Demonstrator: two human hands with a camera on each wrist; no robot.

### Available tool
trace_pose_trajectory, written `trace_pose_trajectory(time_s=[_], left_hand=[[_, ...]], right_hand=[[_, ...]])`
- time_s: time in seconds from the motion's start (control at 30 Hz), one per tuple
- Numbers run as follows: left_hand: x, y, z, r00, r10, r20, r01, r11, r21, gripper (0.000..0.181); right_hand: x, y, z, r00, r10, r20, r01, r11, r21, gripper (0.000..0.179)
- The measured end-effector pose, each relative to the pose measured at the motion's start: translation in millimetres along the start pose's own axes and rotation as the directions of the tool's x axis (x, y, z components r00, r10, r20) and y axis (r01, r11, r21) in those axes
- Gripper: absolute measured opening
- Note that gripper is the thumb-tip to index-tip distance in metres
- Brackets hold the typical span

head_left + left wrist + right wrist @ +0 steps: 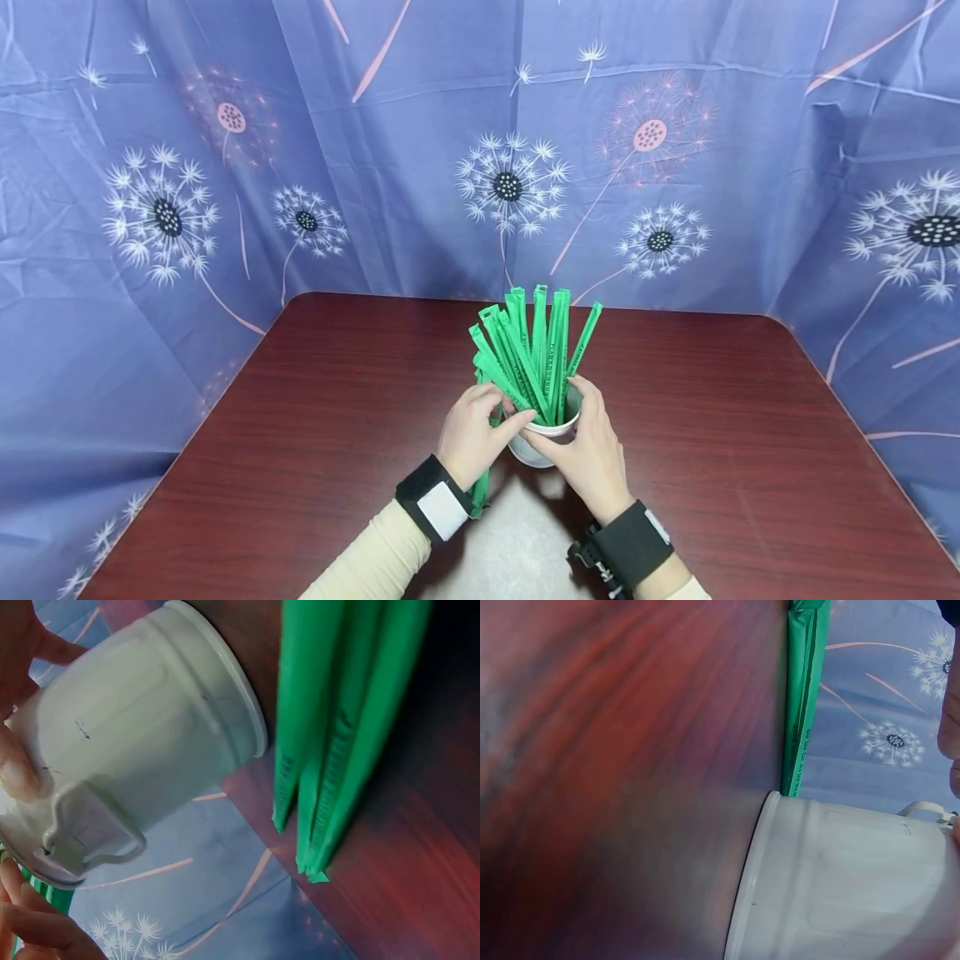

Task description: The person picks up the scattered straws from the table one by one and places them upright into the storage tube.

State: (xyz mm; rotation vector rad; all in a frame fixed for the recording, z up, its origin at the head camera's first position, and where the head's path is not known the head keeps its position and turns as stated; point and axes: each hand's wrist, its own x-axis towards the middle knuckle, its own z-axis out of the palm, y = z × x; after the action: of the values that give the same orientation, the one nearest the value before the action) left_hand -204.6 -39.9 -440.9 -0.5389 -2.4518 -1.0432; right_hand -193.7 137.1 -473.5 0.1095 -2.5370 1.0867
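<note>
A white metal mug (534, 454) with a side handle (112, 829) stands upright on the table. Many slim green stick packets (553, 350) with dark print fan out of its mouth. My right hand (596, 450) grips the mug at its right rim, thumb at the front. At the left rim, my left hand (476, 429) has thumb and curled fingers around the lower ends of the leftmost packets; its exact hold is partly hidden. More green stick packets (337, 750) lie on the table left of the mug, partly under my left wrist in the head view.
The dark red wooden table (337, 400) has rounded far corners. A blue curtain (420, 167) with dandelion prints hangs behind it and along both sides. Black straps (630, 542) are on both wrists.
</note>
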Motion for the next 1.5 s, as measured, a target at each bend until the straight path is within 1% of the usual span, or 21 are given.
trace_pose_trajectory(time_s=[0.07, 0.13, 0.17, 0.3, 0.37, 0.47, 0.53, 0.63, 0.73, 0.8, 0.87, 0.97, 1.0, 1.03, 1.13, 1.23, 1.3, 1.4, 1.43, 1.47, 1.5], left_hand=[[1.1, -1.1, -2.5, 0.998, -0.057, 0.032, 0.058, 0.998, -0.009, 0.028], [2.4, -3.4, -5.4, 0.990, -0.122, 0.072, 0.124, 0.992, -0.030, 0.032], [3.0, -5.5, -6.8, 0.986, -0.143, 0.091, 0.147, 0.988, -0.039, 0.034], [5.4, -17.9, -11.9, 0.969, -0.176, 0.171, 0.189, 0.980, -0.062, 0.037], [6.7, -25.4, -13.5, 0.958, -0.182, 0.220, 0.198, 0.979, -0.049, 0.038], [7.8, -35.8, -13.4, 0.927, -0.231, 0.294, 0.238, 0.971, 0.013, 0.043], [7.2, -42.7, -11.0, 0.909, -0.269, 0.319, 0.255, 0.963, 0.084, 0.048], [5.1, -51.0, -5.8, 0.887, -0.331, 0.323, 0.275, 0.939, 0.206, 0.052], [3.2, -56.5, -2.0, 0.867, -0.383, 0.318, 0.304, 0.913, 0.271, 0.055], [2.7, -58.1, -1.3, 0.842, -0.421, 0.337, 0.356, 0.903, 0.241, 0.056], [2.9, -58.7, -1.9, 0.812, -0.455, 0.365, 0.425, 0.890, 0.163, 0.056], [3.2, -59.5, -3.8, 0.771, -0.493, 0.403, 0.512, 0.856, 0.068, 0.055], [3.2, -60.1, -4.2, 0.762, -0.502, 0.409, 0.527, 0.848, 0.059, 0.055], [3.1, -60.6, -4.9, 0.758, -0.505, 0.413, 0.528, 0.847, 0.064, 0.054], [1.6, -63.8, -6.6, 0.763, -0.499, 0.411, 0.492, 0.860, 0.131, 0.051], [-0.1, -69.0, -8.1, 0.779, -0.486, 0.396, 0.447, 0.873, 0.194, 0.043], [-0.7, -72.6, -10.1, 0.789, -0.483, 0.380, 0.434, 0.876, 0.212, 0.035], [0.3, -75.9, -14.6, 0.807, -0.491, 0.330, 0.455, 0.871, 0.184, 0.026], [1.6, -75.5, -17.5, 0.817, -0.489, 0.306, 0.462, 0.872, 0.161, 0.024], [3.5, -74.8, -20.7, 0.832, -0.483, 0.273, 0.461, 0.875, 0.145, 0.024], [5.8, -72.5, -24.6, 0.841, -0.484, 0.241, 0.471, 0.875, 0.112, 0.024]], right_hand=[[0.2, -0.5, -0.3, 1.000, 0.000, 0.001, 0.000, 1.000, 0.002, 0.098], [0.3, -1.1, -0.6, 1.000, -0.003, 0.000, 0.003, 1.000, 0.002, 0.098], [0.2, -1.2, -0.7, 1.000, -0.007, -0.001, 0.007, 1.000, 0.001, 0.098], [0.2, -1.4, -0.8, 1.000, -0.025, -0.008, 0.025, 1.000, -0.002, 0.098], [0.7, -1.3, -0.6, 0.999, -0.030, -0.011, 0.030, 1.000, -0.003, 0.097], [1.8, -1.8, -0.5, 1.000, -0.027, -0.011, 0.027, 1.000, -0.001, 0.097], [1.6, -2.4, -0.7, 1.000, -0.018, -0.012, 0.018, 1.000, 0.000, 0.097], [0.5, -2.7, -0.6, 1.000, -0.004, -0.006, 0.004, 1.000, 0.000, 0.096], [-0.8, -2.9, -0.1, 1.000, 0.007, 0.000, -0.007, 1.000, -0.004, 0.096], [-0.9, -3.0, 0.2, 1.000, 0.010, 0.001, -0.010, 1.000, -0.006, 0.097], [-0.8, -3.0, 0.3, 1.000, 0.008, -0.001, -0.008, 1.000, -0.008, 0.097], [-0.2, -3.3, 0.0, 1.000, 0.007, -0.001, -0.007, 1.000, -0.007, 0.097], [-0.1, -3.4, -0.1, 1.000, 0.009, 0.000, -0.009, 1.000, -0.007, 0.097], [0.0, -3.3, -0.1, 1.000, 0.010, 0.002, -0.010, 1.000, -0.005, 0.097], [0.1, -2.8, 0.1, 1.000, 0.013, 0.006, -0.013, 1.000, -0.002, 0.096], [-0.5, -2.1, 0.1, 1.000, 0.013, 0.005, -0.013, 1.000, -0.002, 0.096], [-1.2, -1.9, -0.1, 1.000, 0.015, 0.003, -0.015, 1.000, -0.002, 0.096], [-2.1, -1.4, 0.1, 1.000, 0.022, 0.002, -0.022, 1.000, -0.005, 0.096], [-2.1, -1.4, 0.1, 1.000, 0.024, 0.003, -0.024, 1.000, -0.006, 0.096], [-2.2, -1.5, 0.2, 1.000, 0.025, 0.003, -0.025, 1.000, -0.007, 0.096], [-2.1, -1.5, 0.4, 1.000, 0.025, 0.002, -0.025, 1.000, -0.008, 0.096]])
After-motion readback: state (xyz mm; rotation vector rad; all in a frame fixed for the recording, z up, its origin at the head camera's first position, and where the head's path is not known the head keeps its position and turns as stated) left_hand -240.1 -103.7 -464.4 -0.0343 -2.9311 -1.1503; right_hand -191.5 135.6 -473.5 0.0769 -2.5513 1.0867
